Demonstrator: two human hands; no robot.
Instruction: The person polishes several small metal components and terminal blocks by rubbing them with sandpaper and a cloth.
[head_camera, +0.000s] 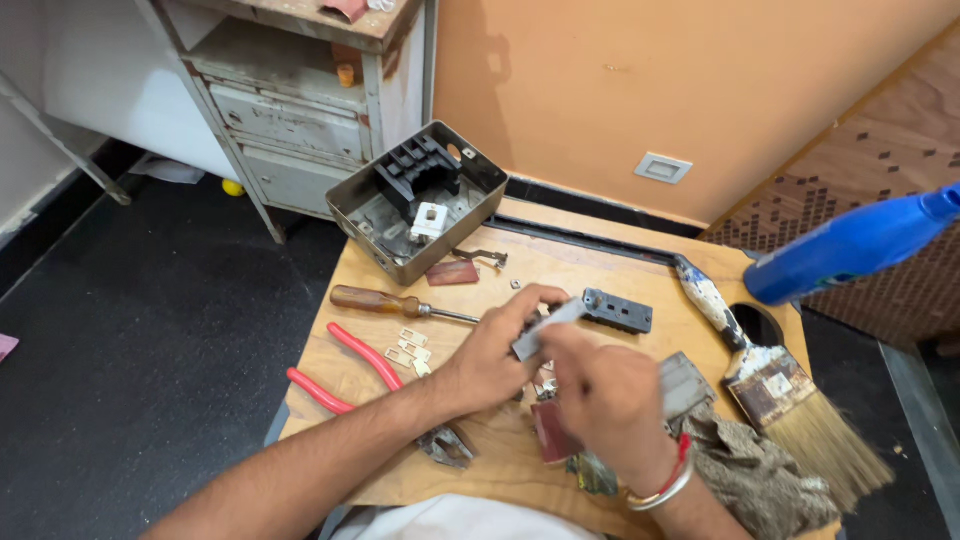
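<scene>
Two hands, left hand (490, 365) grip closed on flat grey strip (548, 327), right hand (605, 395) blurred, grip unclear

Left hand (492, 358) and right hand (603, 398) meet, fingers curled closed

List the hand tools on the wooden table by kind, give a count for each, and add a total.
Screwdriver with wooden handle: 1
Pliers with red handles: 1
Paintbrush, wide and worn: 1
Total: 3
</scene>
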